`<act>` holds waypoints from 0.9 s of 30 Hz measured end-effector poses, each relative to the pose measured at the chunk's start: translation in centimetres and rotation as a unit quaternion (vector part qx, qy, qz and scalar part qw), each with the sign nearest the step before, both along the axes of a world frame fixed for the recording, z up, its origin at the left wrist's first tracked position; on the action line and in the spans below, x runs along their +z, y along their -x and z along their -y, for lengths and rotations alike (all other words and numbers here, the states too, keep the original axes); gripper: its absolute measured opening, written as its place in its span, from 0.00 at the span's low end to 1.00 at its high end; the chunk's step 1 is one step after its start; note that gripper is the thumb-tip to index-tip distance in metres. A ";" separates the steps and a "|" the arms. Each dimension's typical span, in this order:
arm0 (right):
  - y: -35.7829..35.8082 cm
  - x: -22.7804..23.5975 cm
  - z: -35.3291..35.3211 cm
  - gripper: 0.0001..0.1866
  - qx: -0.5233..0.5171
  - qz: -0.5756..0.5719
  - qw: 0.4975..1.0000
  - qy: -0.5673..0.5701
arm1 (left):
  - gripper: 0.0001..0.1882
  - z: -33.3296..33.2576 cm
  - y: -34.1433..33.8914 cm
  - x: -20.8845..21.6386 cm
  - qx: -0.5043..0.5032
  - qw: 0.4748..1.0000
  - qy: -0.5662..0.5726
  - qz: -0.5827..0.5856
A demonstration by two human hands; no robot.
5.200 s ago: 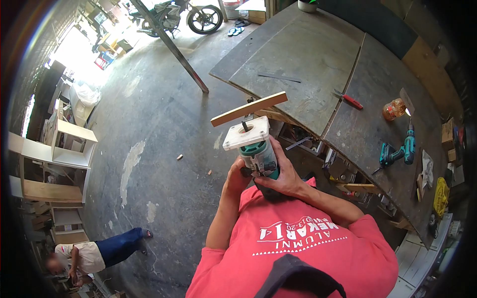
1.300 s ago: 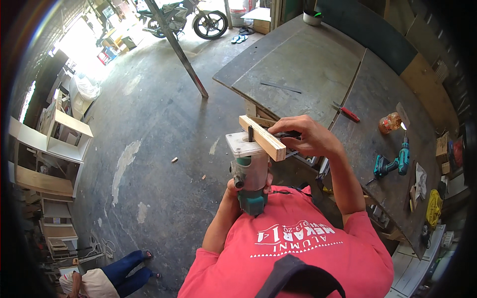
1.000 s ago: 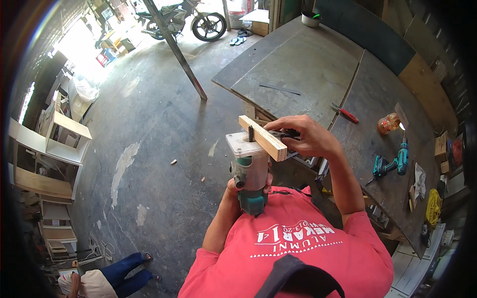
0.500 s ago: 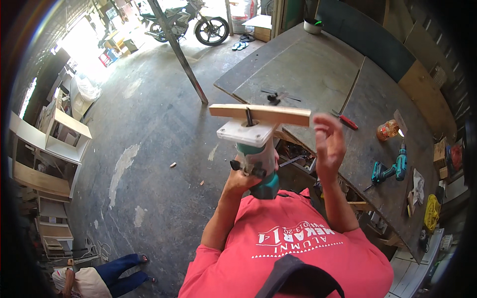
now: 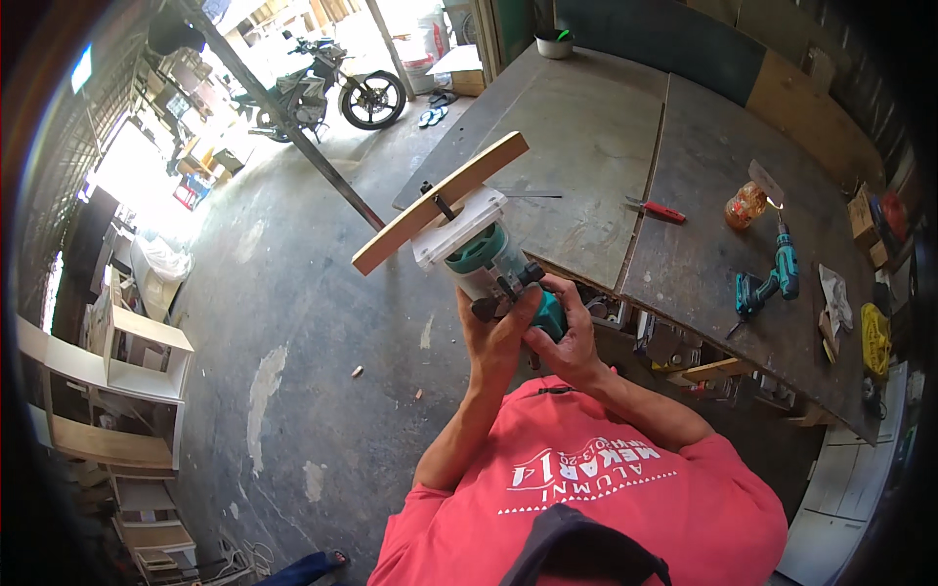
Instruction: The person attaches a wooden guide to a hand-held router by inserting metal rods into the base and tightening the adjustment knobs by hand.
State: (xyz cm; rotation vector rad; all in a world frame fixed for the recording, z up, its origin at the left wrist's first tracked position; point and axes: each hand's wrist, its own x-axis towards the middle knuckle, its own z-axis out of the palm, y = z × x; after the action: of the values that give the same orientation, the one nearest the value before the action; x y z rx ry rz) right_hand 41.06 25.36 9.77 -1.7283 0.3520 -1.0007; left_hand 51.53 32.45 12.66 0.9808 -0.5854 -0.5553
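Note:
A teal trim router (image 5: 479,256) with a clear housing is held up in front of my chest, its white base plate (image 5: 457,227) facing away from me. Across that plate lies a straight wooden strip (image 5: 489,164), tilted with its right end higher, and a dark bolt or rod sticks up beside its middle. My left hand (image 5: 496,327) wraps round the router's body near the black knobs. Closed on the router's teal motor end is my right hand (image 5: 572,342). Parts of the fingers of both hands are hidden behind the tool.
To the right stands a large workbench (image 5: 596,117) bearing a red-handled tool (image 5: 664,211), an orange-toned jar (image 5: 745,208) and a teal cordless drill (image 5: 785,269). A slanting post (image 5: 283,117) rises ahead, with a motorcycle (image 5: 322,93) beyond. Shelving units (image 5: 147,332) line the left.
My right hand has come from beside the strip's right end onto the router's motor end. Router and strip have turned, the strip's right end rising. The person at lower left has mostly left view.

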 end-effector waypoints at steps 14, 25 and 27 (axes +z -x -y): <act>1.6 -3.2 -1.1 0.31 0.093 0.132 0.936 -0.313 | 0.48 -1.7 -0.9 -1.3 -0.174 0.982 0.066 0.013; 1.3 -2.8 -0.8 0.45 0.203 0.155 0.860 -0.441 | 0.40 0.7 -3.1 -1.2 -0.357 0.934 -0.012 -0.011; 1.6 -3.1 -0.1 0.47 0.235 0.111 0.860 -0.439 | 0.40 0.8 -3.2 -2.4 -0.309 0.949 -0.066 0.019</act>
State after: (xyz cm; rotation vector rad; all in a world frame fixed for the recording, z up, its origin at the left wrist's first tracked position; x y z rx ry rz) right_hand 39.44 25.45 6.64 -0.7880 0.1709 -0.5237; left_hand 54.77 31.61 10.25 0.9284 -0.9078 -1.1460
